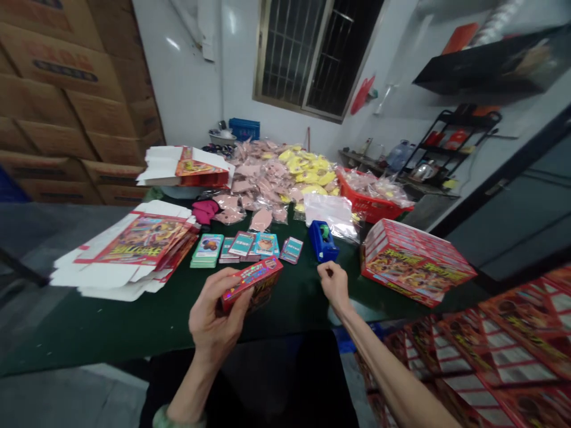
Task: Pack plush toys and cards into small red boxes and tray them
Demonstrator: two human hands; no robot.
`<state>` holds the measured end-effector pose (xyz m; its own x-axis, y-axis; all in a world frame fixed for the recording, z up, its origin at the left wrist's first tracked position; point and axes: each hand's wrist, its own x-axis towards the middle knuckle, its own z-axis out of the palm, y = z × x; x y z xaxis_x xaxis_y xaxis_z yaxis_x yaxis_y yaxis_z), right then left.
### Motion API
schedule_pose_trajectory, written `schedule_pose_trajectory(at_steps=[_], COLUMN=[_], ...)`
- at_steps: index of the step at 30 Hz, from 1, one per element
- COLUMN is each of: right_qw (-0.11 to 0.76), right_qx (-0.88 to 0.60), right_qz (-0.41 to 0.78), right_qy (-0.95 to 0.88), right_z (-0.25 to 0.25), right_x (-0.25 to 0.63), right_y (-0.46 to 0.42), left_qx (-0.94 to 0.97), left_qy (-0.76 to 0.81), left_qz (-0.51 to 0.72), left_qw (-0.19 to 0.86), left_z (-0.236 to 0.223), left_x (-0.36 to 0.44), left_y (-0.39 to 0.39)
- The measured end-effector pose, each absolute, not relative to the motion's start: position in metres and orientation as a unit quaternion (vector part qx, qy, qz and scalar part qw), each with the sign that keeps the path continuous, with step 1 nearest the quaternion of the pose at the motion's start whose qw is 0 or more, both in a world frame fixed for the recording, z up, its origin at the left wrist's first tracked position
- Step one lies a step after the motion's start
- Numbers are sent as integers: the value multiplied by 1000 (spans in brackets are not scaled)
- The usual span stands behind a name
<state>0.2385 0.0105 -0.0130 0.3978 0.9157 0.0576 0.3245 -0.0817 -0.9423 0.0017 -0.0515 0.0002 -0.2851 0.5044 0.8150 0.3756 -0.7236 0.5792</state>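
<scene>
My left hand (217, 309) is wrapped round a small red printed box (255, 279), held tilted above the front of the green table. Beside the front end of a blue tape dispenser (323, 241) is my right hand (334, 285), its fingers curled together. Whether tape is between those fingers is too small to tell. Stacks of cards lie just behind the box: a green-edged stack (207, 249) at the left, blue and teal cards (254, 245) in the middle, and a small pile (292, 249) nearer the dispenser.
Flattened red-and-white cartons (134, 246) lie at the left. A block of finished printed boxes (414, 261) stands at the right. Bagged pink and yellow pieces (276, 172) are heaped behind, beside a red basket (370, 202). More printed boxes (504, 339) are stacked at the lower right.
</scene>
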Motion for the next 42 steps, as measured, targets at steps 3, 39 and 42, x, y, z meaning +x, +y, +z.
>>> schedule_pose_trajectory(at_steps=[3,39,42], right_qw=[502,575,569], right_qx=[-589,-410,-412], right_qz=[329,541,541], right_qy=[-541,-457,-462], right_z=[16,52,53], right_x=[199,118,120], right_y=[-33,-66,-64], left_qx=[599,732,773], left_qy=[363,383,379], left_qz=[712,563,509], left_qw=[52,20,2], left_z=[5,27,33], left_x=[2,-17,-22], left_y=[-54,-59,-57])
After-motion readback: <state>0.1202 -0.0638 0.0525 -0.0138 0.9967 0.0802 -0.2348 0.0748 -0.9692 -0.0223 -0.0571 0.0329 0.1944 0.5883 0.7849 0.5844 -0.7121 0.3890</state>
